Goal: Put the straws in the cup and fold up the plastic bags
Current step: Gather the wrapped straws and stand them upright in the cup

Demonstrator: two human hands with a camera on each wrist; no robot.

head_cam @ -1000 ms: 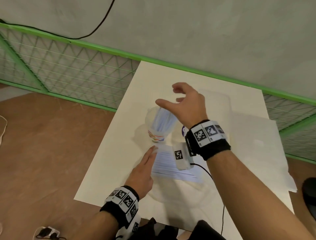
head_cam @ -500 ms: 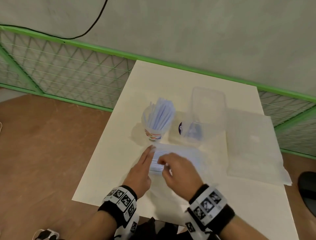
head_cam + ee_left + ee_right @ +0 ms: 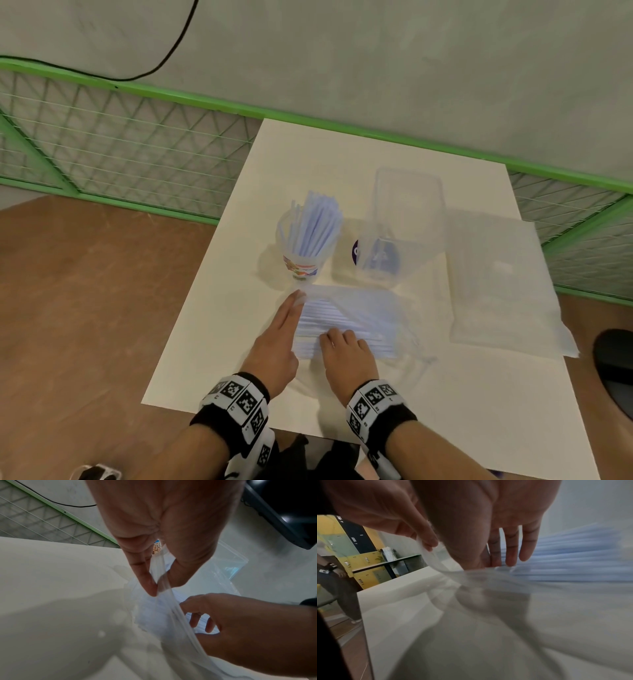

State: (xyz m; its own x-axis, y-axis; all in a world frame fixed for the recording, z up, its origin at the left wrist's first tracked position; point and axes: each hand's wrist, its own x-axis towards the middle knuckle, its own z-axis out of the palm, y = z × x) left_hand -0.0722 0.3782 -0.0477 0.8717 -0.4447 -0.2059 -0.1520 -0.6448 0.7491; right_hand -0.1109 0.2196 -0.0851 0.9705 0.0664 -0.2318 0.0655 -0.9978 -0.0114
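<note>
A clear cup (image 3: 305,246) with a printed band stands upright on the white table (image 3: 212,335), holding several pale blue straws. In front of it lies a clear plastic bag (image 3: 363,308) with more straws (image 3: 329,318) (image 3: 570,563) inside. My left hand (image 3: 284,329) pinches the bag's rim (image 3: 159,580) between thumb and finger and holds its mouth up. My right hand (image 3: 342,346) (image 3: 223,622) reaches into the mouth. Its fingers (image 3: 510,550) are nearly straight and touch the straws. The rim curls past its thumb.
A second clear bag or container (image 3: 404,226) with something blue inside stands right of the cup. Flat clear plastic (image 3: 500,274) lies at the table's right side, hanging over the edge. A green mesh fence (image 3: 137,154) runs behind. A black object (image 3: 616,370) sits at far right.
My right hand has come back from above the cup to the bag's mouth and slid its fingers in. My left hand has stayed at the bag's rim.
</note>
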